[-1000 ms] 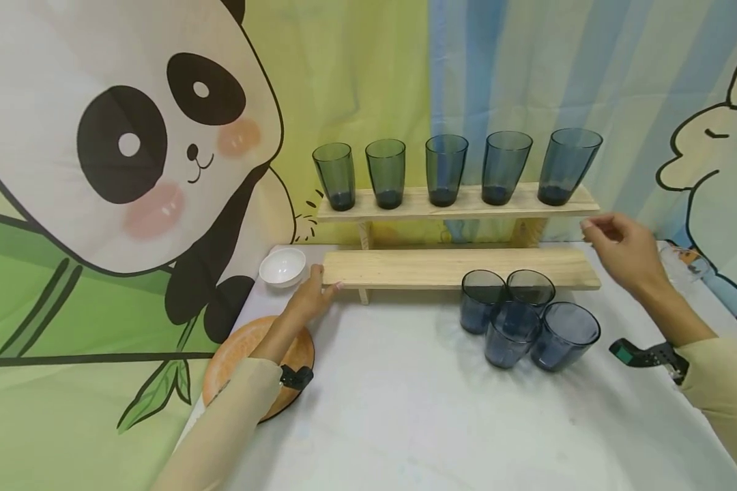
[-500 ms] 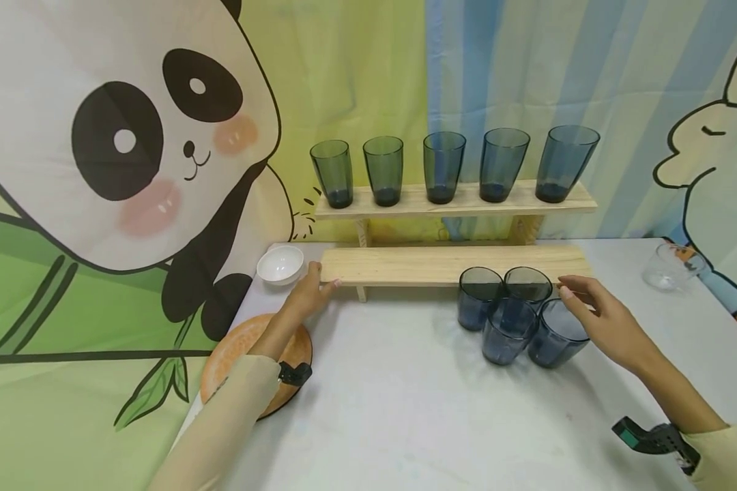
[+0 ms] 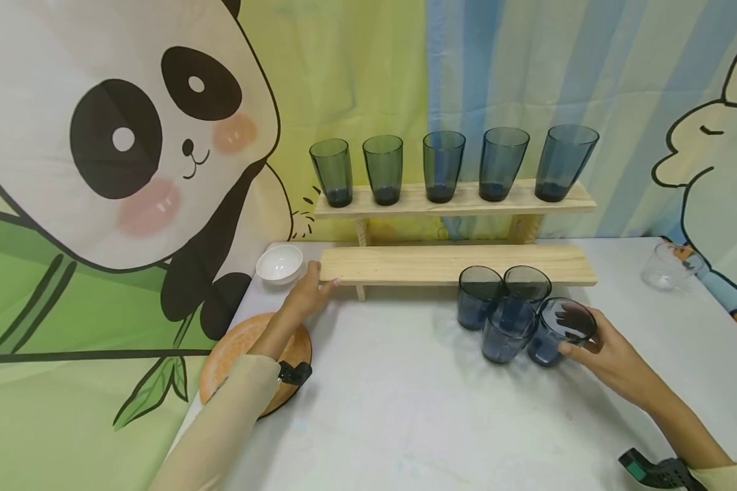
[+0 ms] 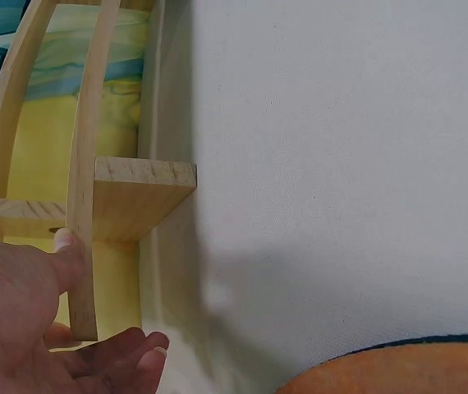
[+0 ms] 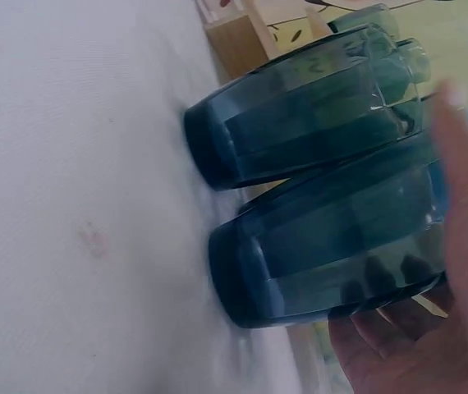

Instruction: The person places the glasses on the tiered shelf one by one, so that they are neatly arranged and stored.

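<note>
Several dark blue glasses stand bunched on the white table in front of a two-step wooden rack. My right hand (image 3: 589,341) grips the rightmost glass (image 3: 553,334), thumb at the front and fingers behind it. In the right wrist view my fingers show through that glass (image 5: 324,246), with another glass (image 5: 300,115) touching it. My left hand (image 3: 310,294) pinches the left end of the rack's lower board (image 3: 442,264), thumb on the end, fingers beneath. The left wrist view shows the same hold of my left hand (image 4: 61,328) on the board (image 4: 135,197).
Several more dark glasses line the rack's upper board (image 3: 454,201). A white bowl (image 3: 280,264) sits left of the rack, an orange plate (image 3: 239,348) under my left forearm, a clear cup (image 3: 669,267) at far right. A cartoon cloth hangs behind.
My right hand came down from beside the upper board's right end to the bunched glasses and closed round the rightmost one. The left hand stayed on the lower board.
</note>
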`<state>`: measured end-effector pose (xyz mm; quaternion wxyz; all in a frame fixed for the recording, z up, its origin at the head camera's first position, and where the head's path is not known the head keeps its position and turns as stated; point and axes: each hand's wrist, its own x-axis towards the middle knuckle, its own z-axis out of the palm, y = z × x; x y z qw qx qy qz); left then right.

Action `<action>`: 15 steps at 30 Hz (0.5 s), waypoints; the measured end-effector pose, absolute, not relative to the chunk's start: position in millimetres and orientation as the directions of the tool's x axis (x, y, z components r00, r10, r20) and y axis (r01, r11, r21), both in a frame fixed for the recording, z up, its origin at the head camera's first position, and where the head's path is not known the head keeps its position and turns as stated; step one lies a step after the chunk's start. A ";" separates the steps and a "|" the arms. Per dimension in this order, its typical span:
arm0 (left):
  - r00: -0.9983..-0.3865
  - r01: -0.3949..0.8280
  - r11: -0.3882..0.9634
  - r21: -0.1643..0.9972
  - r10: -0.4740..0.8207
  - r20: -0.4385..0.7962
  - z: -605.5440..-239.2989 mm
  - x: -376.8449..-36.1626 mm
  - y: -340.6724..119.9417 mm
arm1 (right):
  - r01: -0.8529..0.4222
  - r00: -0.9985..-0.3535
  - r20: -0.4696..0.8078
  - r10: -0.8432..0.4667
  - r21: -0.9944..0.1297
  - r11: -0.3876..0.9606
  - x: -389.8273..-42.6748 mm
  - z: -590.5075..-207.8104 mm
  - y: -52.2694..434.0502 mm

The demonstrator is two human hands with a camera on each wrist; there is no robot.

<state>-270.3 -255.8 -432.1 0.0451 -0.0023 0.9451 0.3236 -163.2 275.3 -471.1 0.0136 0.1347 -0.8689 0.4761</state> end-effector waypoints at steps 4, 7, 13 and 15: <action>-0.996 -0.040 0.797 0.602 0.018 -0.089 -432.0 -270.4 -257.3 | -0.205 -0.973 0.112 -0.200 -0.816 0.540 -164.0 -473.3 271.6; -0.995 -0.047 0.800 0.598 0.014 -0.097 -433.2 -269.8 -257.8 | -0.181 -0.978 0.082 -0.192 -0.794 0.580 -163.1 -469.5 270.9; -0.996 -0.029 0.795 0.606 0.026 -0.082 -432.4 -268.8 -256.5 | -0.155 -0.979 0.049 -0.196 -0.804 0.574 -159.9 -464.8 274.1; -0.997 -0.024 0.795 0.606 0.028 -0.076 -430.7 -268.3 -255.6 | -0.154 -0.981 0.054 -0.188 -0.806 0.572 -159.5 -465.4 274.0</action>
